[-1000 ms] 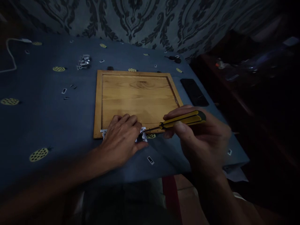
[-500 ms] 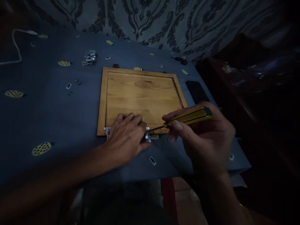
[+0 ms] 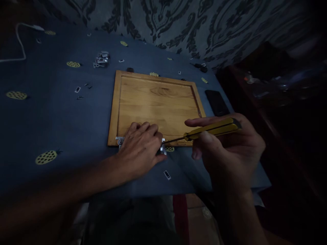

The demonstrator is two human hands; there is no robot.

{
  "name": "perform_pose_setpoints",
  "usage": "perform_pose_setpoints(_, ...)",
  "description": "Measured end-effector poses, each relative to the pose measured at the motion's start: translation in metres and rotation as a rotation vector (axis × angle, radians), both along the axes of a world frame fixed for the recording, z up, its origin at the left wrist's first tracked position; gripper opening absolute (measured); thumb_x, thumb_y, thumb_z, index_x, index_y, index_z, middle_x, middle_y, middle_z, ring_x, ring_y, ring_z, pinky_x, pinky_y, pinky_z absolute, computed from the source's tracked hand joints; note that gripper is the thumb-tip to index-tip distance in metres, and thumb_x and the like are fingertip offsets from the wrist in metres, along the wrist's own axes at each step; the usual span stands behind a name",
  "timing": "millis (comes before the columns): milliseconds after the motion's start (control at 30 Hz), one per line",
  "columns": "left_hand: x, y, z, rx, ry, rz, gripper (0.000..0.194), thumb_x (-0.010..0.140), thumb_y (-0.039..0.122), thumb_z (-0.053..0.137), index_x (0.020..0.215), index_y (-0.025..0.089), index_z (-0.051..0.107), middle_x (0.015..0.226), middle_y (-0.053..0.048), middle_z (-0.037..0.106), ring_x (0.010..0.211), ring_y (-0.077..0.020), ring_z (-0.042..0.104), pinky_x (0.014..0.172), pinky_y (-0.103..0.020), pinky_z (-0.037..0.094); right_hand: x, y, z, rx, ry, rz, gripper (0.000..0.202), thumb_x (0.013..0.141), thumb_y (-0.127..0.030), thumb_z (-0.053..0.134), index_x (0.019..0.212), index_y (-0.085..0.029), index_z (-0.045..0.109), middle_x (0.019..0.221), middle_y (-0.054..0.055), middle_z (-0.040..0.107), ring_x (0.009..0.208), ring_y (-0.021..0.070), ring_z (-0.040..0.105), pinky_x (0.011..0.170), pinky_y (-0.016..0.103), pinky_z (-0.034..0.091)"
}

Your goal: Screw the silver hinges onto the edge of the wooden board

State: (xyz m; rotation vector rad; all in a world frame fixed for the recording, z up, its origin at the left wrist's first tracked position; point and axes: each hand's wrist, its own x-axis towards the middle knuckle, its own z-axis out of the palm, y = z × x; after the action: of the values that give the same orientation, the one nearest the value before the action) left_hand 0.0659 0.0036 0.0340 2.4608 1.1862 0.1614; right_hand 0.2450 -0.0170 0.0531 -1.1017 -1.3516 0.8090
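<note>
A framed wooden panel (image 3: 158, 105) lies flat on the table. On its near edge, my left hand (image 3: 143, 149) presses down with fingers curled around a metal hinge (image 3: 163, 147), which is partly hidden beneath them. A second hinge (image 3: 120, 141) peeks out left of that hand, at the panel's near left corner. My right hand (image 3: 230, 149) grips a screwdriver (image 3: 214, 130) by its yellow and black handle, the index finger stretched along above it. The shaft points left and its tip meets the hinge by my left fingers.
Several loose hinges (image 3: 101, 60) are piled at the back left. Small screws (image 3: 80, 97) lie left of the panel. A black phone (image 3: 217, 102) rests to the right, dark keys (image 3: 200, 67) behind it. A white cable (image 3: 21, 44) crosses the far left of the blue tablecloth (image 3: 76, 129).
My right hand has shifted slightly right, and its index finger has straightened off the screwdriver handle. The left hand stays on the hinge. The whole view has moved a little.
</note>
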Motion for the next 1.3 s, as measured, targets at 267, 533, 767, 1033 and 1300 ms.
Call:
perform_pose_setpoints(267, 0.0, -0.001, -0.001, 0.019, -0.008, -0.003, 0.031, 0.092, 0.043, 0.076, 0.104, 0.014, 0.072, 0.105, -0.009, 0.067, 0.109, -0.0298, 0.06, 0.094, -0.043, 0.041, 0.006, -0.001, -0.005, -0.003, 0.055, 0.1, 0.024, 0.093, -0.031, 0.072, 0.117, -0.026, 0.074, 0.093, 0.001, 0.078, 0.045, 0.0112, 0.064, 0.044, 0.028, 0.056)
perform_pose_setpoints(533, -0.002, -0.001, -0.007, 0.065, -0.053, -0.005, 0.033, 0.09, 0.044, 0.077, 0.104, 0.015, 0.072, 0.105, -0.009, 0.066, 0.109, -0.0299, 0.059, 0.092, -0.042, 0.04, 0.008, -0.006, -0.005, 0.058, -0.013, 0.045, 0.01, 0.088, -0.027, 0.077, 0.098, -0.026, 0.078, 0.099, 0.002, 0.08, 0.04, 0.0088, 0.056, 0.037, 0.027, 0.048)
perform_pose_setpoints(767, -0.002, -0.003, -0.011, 0.068, -0.075, -0.001, 0.032, 0.091, 0.044, 0.076, 0.104, 0.015, 0.071, 0.103, -0.007, 0.065, 0.106, -0.0287, 0.059, 0.091, -0.04, 0.038, 0.007, -0.007, -0.002, 0.041, 0.028, 0.052, 0.019, 0.082, -0.025, 0.083, 0.099, -0.026, 0.076, 0.088, 0.0, 0.08, 0.049, 0.0134, 0.064, 0.038, 0.026, 0.052)
perform_pose_setpoints(1033, -0.003, -0.003, -0.012, 0.082, -0.086, 0.0, 0.032, 0.091, 0.045, 0.076, 0.103, 0.015, 0.07, 0.106, -0.008, 0.066, 0.108, -0.0293, 0.059, 0.092, -0.041, 0.039, 0.01, -0.006, -0.002, 0.096, -0.006, 0.088, 0.016, 0.09, -0.021, 0.074, 0.102, -0.028, 0.081, 0.096, 0.002, 0.08, 0.04, 0.0101, 0.058, 0.034, 0.028, 0.05)
perform_pose_setpoints(1300, -0.004, -0.004, -0.014, 0.111, -0.102, -0.006, 0.031, 0.093, 0.046, 0.073, 0.098, 0.015, 0.069, 0.102, -0.008, 0.065, 0.104, -0.0288, 0.059, 0.09, -0.041, 0.039, 0.01, -0.006, 0.003, 0.097, -0.003, 0.082, 0.016, 0.078, -0.022, 0.084, 0.093, -0.025, 0.078, 0.085, 0.004, 0.08, 0.04, 0.0123, 0.054, 0.025, 0.025, 0.036)
